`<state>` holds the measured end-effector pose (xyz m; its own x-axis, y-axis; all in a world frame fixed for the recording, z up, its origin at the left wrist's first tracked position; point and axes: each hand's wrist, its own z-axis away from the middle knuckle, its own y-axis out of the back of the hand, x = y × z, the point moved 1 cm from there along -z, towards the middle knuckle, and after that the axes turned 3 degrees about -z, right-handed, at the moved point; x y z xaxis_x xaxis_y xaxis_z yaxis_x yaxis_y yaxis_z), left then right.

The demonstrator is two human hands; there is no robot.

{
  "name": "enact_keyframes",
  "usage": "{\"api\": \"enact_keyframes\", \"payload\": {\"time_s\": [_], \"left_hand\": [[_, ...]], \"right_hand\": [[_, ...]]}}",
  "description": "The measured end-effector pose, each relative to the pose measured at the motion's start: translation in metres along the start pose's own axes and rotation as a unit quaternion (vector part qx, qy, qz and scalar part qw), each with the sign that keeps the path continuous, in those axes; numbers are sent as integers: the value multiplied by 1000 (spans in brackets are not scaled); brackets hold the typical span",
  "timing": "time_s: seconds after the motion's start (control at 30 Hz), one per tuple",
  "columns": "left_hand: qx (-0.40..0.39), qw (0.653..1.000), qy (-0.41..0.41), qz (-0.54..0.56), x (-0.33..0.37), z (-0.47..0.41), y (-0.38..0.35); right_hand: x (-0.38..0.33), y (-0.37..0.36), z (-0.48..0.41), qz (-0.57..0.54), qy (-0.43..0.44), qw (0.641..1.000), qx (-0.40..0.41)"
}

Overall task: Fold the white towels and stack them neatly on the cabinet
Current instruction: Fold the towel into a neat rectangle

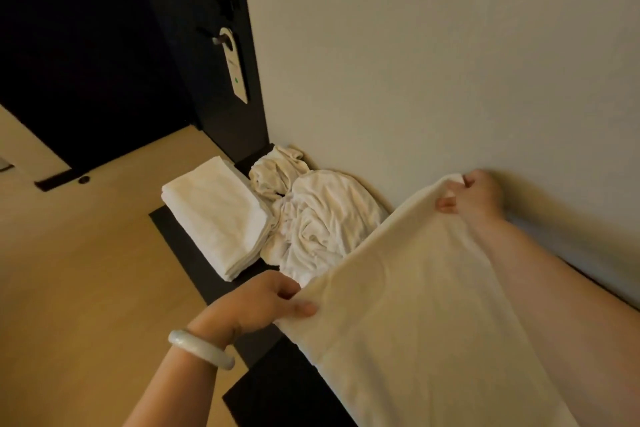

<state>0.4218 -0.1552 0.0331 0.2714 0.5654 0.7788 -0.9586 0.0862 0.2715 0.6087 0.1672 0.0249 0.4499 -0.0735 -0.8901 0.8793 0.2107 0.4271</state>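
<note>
White terry towel (415, 305) hung stretched above the low black cabinet (188, 253), near the folded white towel stack (218, 215); left hand (266, 302) and right hand (474, 194) each pinched a corner, fingers curled; I judged it soft, light, floppy; corners gave the best hold.

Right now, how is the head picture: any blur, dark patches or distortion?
Head view: warm, dim light; right hand motion-blurred, left hand slightly soft; held towel loses texture; door nearly black; wide-angle lens slants the wall; folded stack is legible.
</note>
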Motion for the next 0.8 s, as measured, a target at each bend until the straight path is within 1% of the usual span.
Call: {"api": "enact_keyframes", "payload": {"time_s": [0.03,0.07,0.1,0.17,0.2,0.27,0.3,0.33,0.37,0.43,0.47,0.53,0.57,0.6,0.67,0.7,0.73,0.8], "left_hand": [[21,1000,16,5,-2,0,-2],[38,999,32,6,-4,-1,-4],[51,998,44,4,-6,-2,-6],[63,997,52,-7,-10,-2,-7],[65,996,54,-11,-13,-1,-8],[65,996,52,18,-19,1,-10],[65,996,48,45,-22,3,-10],[65,994,42,73,-26,6,-11],[64,993,37,96,-29,8,-11],[62,991,43,110,-32,11,-12],[64,992,57,93,-31,11,-13],[102,992,71,8,-25,6,-13],[146,986,58,-49,-20,2,-13],[202,973,26,-110,-12,-2,-15],[298,929,-81,-203,10,-15,-32],[306,910,-136,-245,23,-24,-46],[285,892,-177,-303,33,-33,-64],[214,853,-215,-425,44,-48,-100]], "right_hand": [[0,-1,-1,43,26,998,29],[1,-3,2,90,52,994,37],[1,-5,5,130,74,988,33],[3,-13,17,164,138,977,-11],[5,-17,24,191,180,965,-22],[16,-23,34,305,248,919,-30],[24,-26,38,376,246,892,-45],[31,-28,41,435,226,869,-67],[38,-29,42,467,204,856,-85],[39,-30,39,481,191,849,-105],[36,-30,39,483,186,848,-114],[30,-28,42,481,180,849,-125],[29,-27,48,479,185,850,-119],[28,-26,58,479,198,850,-100],[29,-23,88,463,222,856,-52],[32,-20,108,439,228,868,-39],[37,-15,130,417,233,878,-41],[59,6,171,417,234,875,-72]]}}
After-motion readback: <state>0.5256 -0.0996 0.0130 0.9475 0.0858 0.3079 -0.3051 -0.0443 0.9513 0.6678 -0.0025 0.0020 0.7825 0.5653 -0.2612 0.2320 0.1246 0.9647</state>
